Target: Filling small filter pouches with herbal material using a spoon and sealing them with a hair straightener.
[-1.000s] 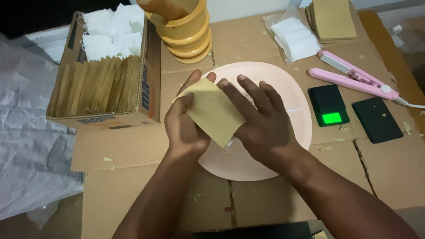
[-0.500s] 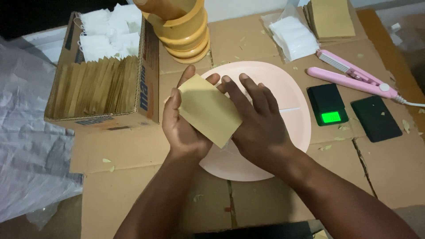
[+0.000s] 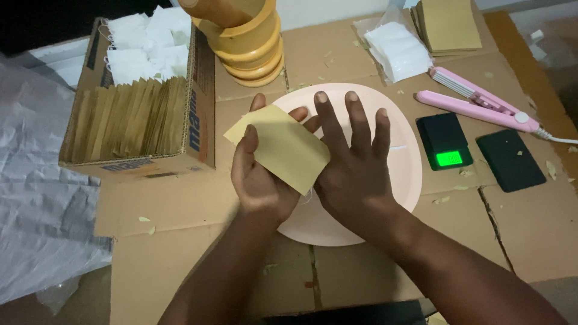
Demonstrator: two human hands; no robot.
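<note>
A small tan paper envelope [image 3: 280,146] rests tilted in my left hand [image 3: 260,174], thumb over its near left edge, fingers under it. My right hand [image 3: 352,168] lies flat beside it with fingers spread, its thumb side against the envelope's right edge. Both hands hover over a pale pink round plate [image 3: 404,180] on the cardboard-covered table.
A cardboard box [image 3: 138,114] of tan envelopes and white sachets stands at left. Yellow stacked tubs [image 3: 250,42] sit behind the plate. To the right lie a pink heat-sealer tool [image 3: 481,102], a small black scale [image 3: 444,141] with its lid [image 3: 510,159], white sachets [image 3: 397,51], and stacked envelopes [image 3: 448,24].
My left hand has carried the envelope left and tilted it. My right hand has slid off its top and now lies open beside it.
</note>
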